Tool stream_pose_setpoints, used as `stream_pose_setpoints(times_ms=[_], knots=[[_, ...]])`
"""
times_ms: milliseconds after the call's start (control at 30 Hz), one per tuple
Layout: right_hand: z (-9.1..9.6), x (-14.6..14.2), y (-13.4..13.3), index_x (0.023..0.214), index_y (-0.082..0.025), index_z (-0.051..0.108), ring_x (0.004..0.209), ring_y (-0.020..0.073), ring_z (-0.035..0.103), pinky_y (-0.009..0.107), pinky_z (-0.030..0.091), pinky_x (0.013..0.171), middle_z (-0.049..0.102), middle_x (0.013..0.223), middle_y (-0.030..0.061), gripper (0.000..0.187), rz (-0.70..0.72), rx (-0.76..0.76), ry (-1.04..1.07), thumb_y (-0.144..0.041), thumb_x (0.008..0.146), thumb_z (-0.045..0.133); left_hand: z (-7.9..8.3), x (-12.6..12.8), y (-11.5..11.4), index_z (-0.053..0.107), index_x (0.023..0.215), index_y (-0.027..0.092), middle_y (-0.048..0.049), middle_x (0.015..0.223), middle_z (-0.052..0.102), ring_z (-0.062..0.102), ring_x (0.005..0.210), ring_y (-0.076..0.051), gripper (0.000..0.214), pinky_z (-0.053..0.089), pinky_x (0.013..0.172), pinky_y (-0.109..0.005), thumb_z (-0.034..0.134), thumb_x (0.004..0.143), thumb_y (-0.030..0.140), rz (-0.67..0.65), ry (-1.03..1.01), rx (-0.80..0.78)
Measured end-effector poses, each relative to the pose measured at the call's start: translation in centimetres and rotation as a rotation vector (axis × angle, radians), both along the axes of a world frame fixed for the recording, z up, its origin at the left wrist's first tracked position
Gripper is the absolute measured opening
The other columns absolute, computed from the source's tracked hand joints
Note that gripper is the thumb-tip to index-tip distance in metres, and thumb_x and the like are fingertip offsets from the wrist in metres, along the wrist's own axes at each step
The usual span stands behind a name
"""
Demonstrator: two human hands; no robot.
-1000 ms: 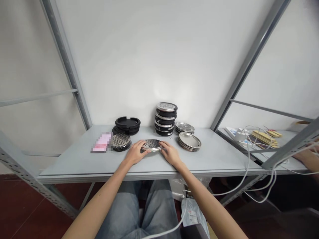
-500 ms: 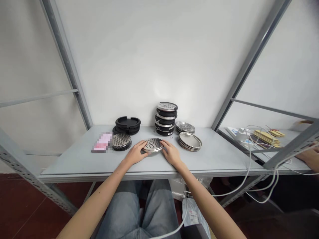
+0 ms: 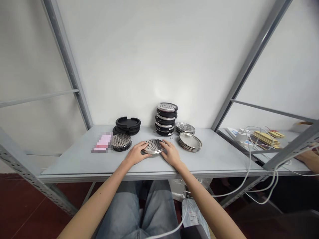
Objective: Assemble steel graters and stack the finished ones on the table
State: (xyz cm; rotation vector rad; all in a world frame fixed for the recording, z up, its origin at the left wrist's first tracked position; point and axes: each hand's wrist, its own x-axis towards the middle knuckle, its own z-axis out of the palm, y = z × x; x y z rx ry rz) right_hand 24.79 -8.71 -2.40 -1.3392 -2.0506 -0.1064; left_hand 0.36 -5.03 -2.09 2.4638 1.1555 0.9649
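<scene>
A round perforated metal disc (image 3: 154,146) with a shiny rim is between my hands, at the middle of the shelf near its front. My left hand (image 3: 136,153) grips its left edge, thumb along the near side and fingers on the far left rim. My right hand (image 3: 171,153) grips the right edge, fingertips over the rim. What lies under the disc is hidden. A patterned perforated disc (image 3: 121,140) lies on dark round pieces to the left. Plain shallow metal lids (image 3: 190,140) are stacked at right, with more perforated discs (image 3: 185,127) behind them.
Behind the disc stands a tall stack of black-and-metal round units (image 3: 166,119) with wire clasps. Notched black rings (image 3: 128,123) are piled at back left, near a pixelated pink item (image 3: 103,142). White cables (image 3: 250,159) hang at right, where another person's hand (image 3: 310,159) shows.
The disc has shifted very slightly right and toward me, with both hands still on it. The stacks around it have not moved.
</scene>
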Motion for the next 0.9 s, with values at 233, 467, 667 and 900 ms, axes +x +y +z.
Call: stream_pose_setpoints(times_ms=[233,467,667,900], knots=[[0.0,0.1,0.4,0.131,-0.022,0.055,0.133,0.0292,0.040,0.049,0.038,0.104,0.056,0.135,0.0077,0.045,-0.012,-0.048,-0.033,-0.019,0.087,0.052,1.3,-0.1,-0.4,0.049,0.138,0.019,-0.0121,0.145,0.046,0.043,0.134,-0.027,0.068,0.033,0.113,-0.041,0.069,0.078,0.046,-0.049,0.124,0.083],[-0.2,0.0,0.7,0.130,-0.013,0.053,0.118,0.0286,0.051,0.045,0.042,0.102,0.058,0.128,0.0142,0.043,-0.151,0.030,0.019,-0.017,0.088,0.047,9.3,-5.8,4.5,0.057,0.127,0.020,-0.0092,0.139,0.051,0.046,0.129,-0.027,0.039,0.034,0.111,-0.041,0.047,0.093,0.034,0.159,0.185,0.336],[-0.4,0.0,0.9,0.122,-0.013,0.059,0.123,0.0289,0.047,0.044,0.041,0.105,0.058,0.128,0.0134,0.045,-0.053,0.040,0.017,-0.016,0.078,0.059,11.7,-13.1,10.8,0.048,0.135,0.018,-0.0095,0.139,0.053,0.050,0.126,-0.027,0.052,0.040,0.104,-0.039,0.049,0.083,0.018,0.368,0.645,0.164],[-0.3,0.0,0.5,0.120,-0.019,0.062,0.116,0.0253,0.055,0.042,0.045,0.098,0.064,0.123,0.0090,0.035,0.043,0.106,0.025,-0.018,0.085,0.056,9.9,-12.4,12.0,0.054,0.129,0.019,-0.0092,0.135,0.056,0.052,0.124,-0.024,0.042,0.040,0.103,-0.035,0.045,0.089,0.025,0.333,0.733,0.187]])
